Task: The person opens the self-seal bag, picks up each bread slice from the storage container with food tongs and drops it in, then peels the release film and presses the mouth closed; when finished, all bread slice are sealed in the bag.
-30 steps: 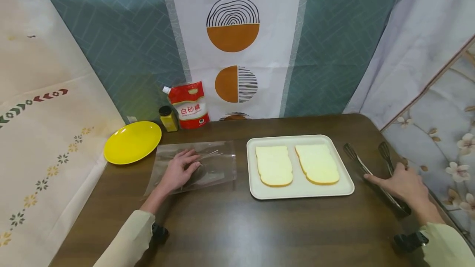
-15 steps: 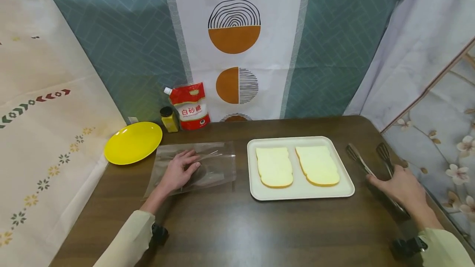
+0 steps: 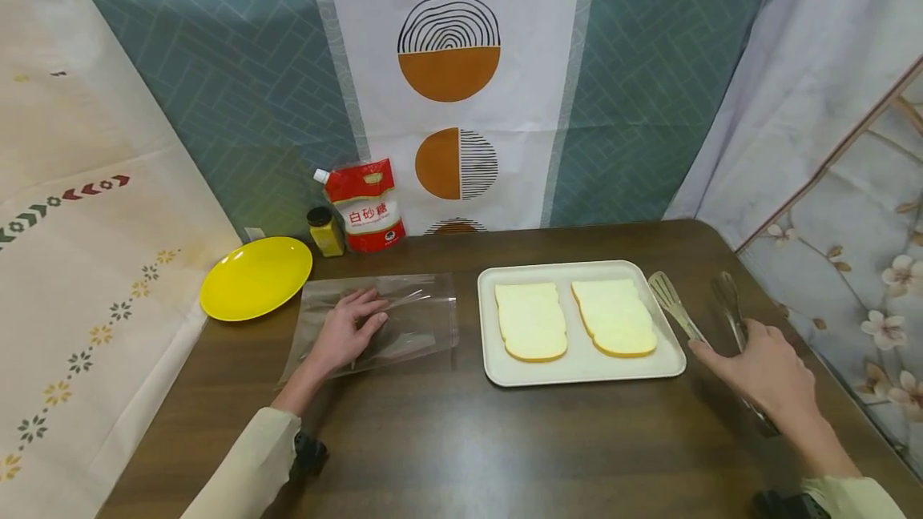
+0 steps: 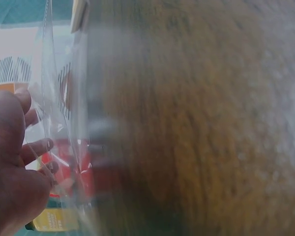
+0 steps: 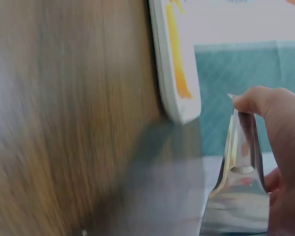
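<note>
A clear plastic bag (image 3: 425,319) lies flat on the left part of the table, and my left hand (image 3: 351,331) rests on it with fingers loosely extended. The left wrist view shows the bag's film (image 4: 64,113) right by the fingers. My right hand (image 3: 773,375) grips metal tongs (image 3: 671,300) around their arms, the two slotted heads spread apart and directed away from me. In the right wrist view the thumb presses one arm of the tongs (image 5: 236,206). The left head is beside the right edge of a white tray (image 3: 577,368) bearing two bread slices (image 3: 532,323).
A yellow plate (image 3: 255,279) is at the table's far left. Behind the bag stand a yellow jar with a black lid (image 3: 326,232) and a red-and-white sugar pouch (image 3: 369,207). Curtains border the dark wooden table (image 3: 505,455) at the back and sides.
My right hand has moved left with the tongs, bringing their heads nearer the tray. My left hand stays in place on the bag.
</note>
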`<control>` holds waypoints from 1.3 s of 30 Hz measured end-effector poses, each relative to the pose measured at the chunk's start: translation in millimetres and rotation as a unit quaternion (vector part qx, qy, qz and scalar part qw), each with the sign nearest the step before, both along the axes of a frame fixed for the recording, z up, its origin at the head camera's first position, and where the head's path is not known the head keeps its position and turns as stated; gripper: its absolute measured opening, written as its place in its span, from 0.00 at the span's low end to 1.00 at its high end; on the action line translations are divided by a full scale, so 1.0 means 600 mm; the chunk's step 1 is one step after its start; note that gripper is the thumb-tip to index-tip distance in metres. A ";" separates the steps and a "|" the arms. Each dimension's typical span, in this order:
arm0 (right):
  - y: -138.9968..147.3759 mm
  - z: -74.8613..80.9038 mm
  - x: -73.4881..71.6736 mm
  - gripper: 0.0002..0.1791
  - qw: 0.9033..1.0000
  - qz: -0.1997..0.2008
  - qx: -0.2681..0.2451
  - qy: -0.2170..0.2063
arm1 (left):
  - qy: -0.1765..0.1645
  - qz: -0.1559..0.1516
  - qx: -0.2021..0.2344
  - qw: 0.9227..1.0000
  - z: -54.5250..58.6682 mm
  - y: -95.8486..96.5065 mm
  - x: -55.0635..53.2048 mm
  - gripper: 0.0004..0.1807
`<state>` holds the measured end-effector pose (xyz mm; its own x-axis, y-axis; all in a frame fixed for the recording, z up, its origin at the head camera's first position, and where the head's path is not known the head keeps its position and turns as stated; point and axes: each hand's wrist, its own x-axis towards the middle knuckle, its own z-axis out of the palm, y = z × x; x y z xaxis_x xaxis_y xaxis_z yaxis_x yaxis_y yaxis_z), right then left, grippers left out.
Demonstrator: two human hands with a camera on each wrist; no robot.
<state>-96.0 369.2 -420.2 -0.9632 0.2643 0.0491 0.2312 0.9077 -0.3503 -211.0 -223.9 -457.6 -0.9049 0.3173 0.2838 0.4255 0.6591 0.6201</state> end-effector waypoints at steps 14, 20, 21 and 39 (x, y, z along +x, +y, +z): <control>-0.092 0.000 0.047 0.51 0.999 0.014 0.016 0.037 | -0.004 0.006 -0.005 1.000 -0.001 -0.003 -0.001 0.17; -0.120 -0.007 0.059 0.55 0.998 0.016 0.026 0.047 | -0.012 0.002 -0.007 1.000 -0.001 -0.004 -0.002 0.17; -0.124 -0.008 0.060 0.54 0.998 0.015 0.025 0.050 | -0.012 0.003 -0.007 1.000 -0.001 -0.004 -0.002 0.17; -0.162 -0.017 0.061 0.55 0.999 0.007 0.029 0.041 | 0.011 0.003 -0.004 1.000 -0.003 -0.002 -0.001 0.16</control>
<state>-59.2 272.1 -430.4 -0.9590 0.2450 0.1425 0.1911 0.9302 -0.3135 -211.8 -225.2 -459.5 -0.9005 0.3139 0.3010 0.4347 0.6663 0.6058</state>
